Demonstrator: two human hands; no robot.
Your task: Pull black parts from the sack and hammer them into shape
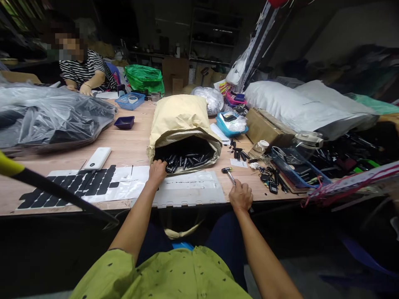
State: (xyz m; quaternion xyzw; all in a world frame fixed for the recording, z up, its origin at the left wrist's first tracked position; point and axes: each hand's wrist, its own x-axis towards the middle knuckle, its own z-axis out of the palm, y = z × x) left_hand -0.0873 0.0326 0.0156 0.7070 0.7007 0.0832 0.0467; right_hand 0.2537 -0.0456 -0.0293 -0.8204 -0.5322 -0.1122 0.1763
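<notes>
A cream-coloured sack (181,110) lies on the table with its mouth towards me, and many black cylindrical pieces (187,160) show inside. My left hand (158,171) is at the left corner of the sack's mouth, fingers curled together; what they hold, if anything, is hidden. To the right, my right hand (241,195) is closed around the handle of a small hammer (230,176), whose head points away from me. A pale flat board (193,191) lies in front of the sack, between my hands.
Left are a white power bank (98,158), a sheet of black stickers (68,187) and a plastic-covered bundle (52,116). Right are loose black pieces (237,153), a blue tray (296,170) and a cardboard box (268,128). A co-worker (90,70) sits across the table.
</notes>
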